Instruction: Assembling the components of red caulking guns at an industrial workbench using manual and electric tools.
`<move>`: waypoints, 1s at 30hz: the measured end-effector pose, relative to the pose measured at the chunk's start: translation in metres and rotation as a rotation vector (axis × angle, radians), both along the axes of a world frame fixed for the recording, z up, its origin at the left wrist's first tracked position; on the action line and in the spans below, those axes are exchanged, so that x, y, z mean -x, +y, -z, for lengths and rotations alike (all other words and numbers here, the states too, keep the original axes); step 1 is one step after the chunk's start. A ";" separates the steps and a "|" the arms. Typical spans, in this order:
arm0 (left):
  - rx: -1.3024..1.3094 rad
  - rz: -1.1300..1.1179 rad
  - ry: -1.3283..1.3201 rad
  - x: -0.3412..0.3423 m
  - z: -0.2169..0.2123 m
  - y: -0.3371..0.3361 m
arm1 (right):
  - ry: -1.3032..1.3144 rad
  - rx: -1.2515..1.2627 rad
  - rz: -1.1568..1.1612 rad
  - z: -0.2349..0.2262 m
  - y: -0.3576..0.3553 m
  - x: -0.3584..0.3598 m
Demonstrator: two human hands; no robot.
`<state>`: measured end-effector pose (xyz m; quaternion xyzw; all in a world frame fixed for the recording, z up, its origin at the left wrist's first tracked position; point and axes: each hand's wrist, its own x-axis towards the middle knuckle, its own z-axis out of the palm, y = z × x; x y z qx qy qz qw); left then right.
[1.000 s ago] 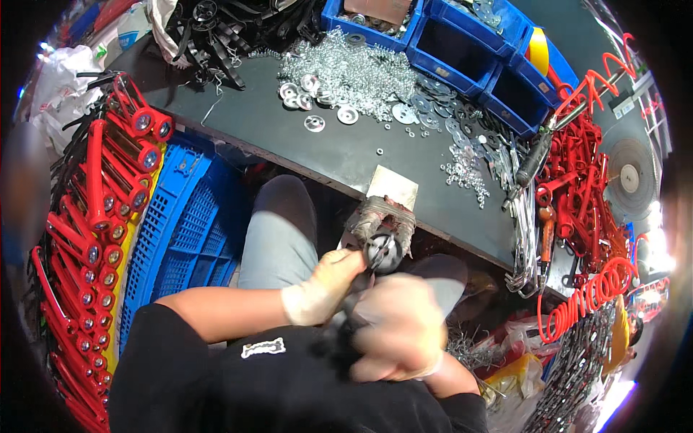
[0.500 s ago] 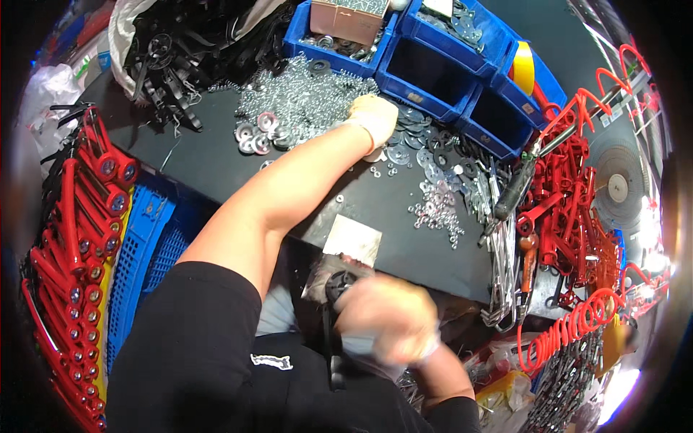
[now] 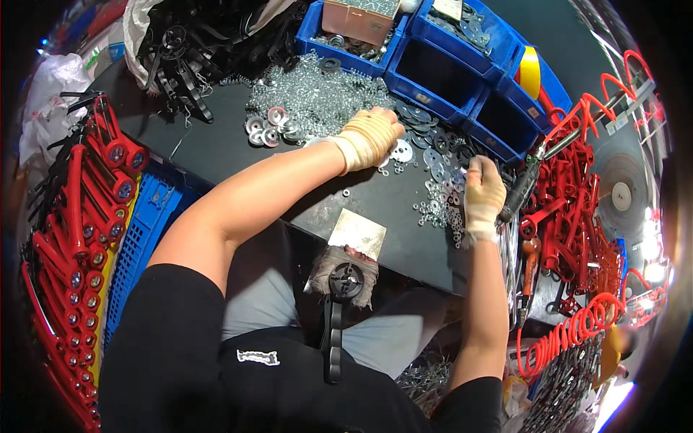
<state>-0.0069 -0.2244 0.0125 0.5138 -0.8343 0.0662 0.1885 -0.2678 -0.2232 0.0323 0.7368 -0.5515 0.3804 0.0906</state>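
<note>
My left hand (image 3: 369,138), in a pale, banded hand covering, is closed at the edge of a heap of small springs (image 3: 310,97). Flat grey discs (image 3: 401,151) lie beside its fingertips; what the fingers hold is hidden. My right hand (image 3: 484,198), covered likewise, reaches into washers and black rings at the right, its fingers bent together over something I cannot make out. Between my arms, a black lever with a round hub (image 3: 346,280) rests on a cloth-wrapped block (image 3: 323,268) at the table's edge. A bare metal plate (image 3: 359,232) adjoins that block.
Blue bins (image 3: 440,90) stand at the back. Red tubular parts (image 3: 567,209) and a coiled red hose (image 3: 570,328) crowd the right side. More red tubes (image 3: 76,195) are stacked at left by a blue crate (image 3: 141,238). Black levers (image 3: 180,72) spill from a sack.
My right hand has left the black lever and moved up and right to the washers. My left hand has shifted slightly downward and stays by the springs and discs. The lever is now uncovered.
</note>
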 end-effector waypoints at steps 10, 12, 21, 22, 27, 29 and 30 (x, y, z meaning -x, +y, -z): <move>0.015 0.703 0.840 -0.012 -0.043 0.173 | -1.112 -0.812 -0.295 -0.018 0.185 -0.032; -0.168 0.571 0.769 -0.002 0.000 0.213 | -1.157 -0.826 -0.375 -0.014 0.195 -0.035; -0.113 0.384 0.942 0.000 0.011 0.231 | -0.795 -0.909 -0.452 -0.032 0.214 -0.065; -0.019 0.354 0.973 0.005 0.012 0.231 | -0.715 -0.903 -0.508 -0.023 0.211 -0.071; 0.135 0.242 0.736 -0.001 0.014 0.234 | -0.250 0.045 -0.027 -0.034 0.103 0.018; 0.130 0.276 0.804 0.011 0.022 0.224 | -0.112 0.129 0.468 -0.030 0.012 0.146; 0.120 0.292 0.871 0.014 0.027 0.220 | -0.376 -0.038 0.473 -0.017 -0.012 0.191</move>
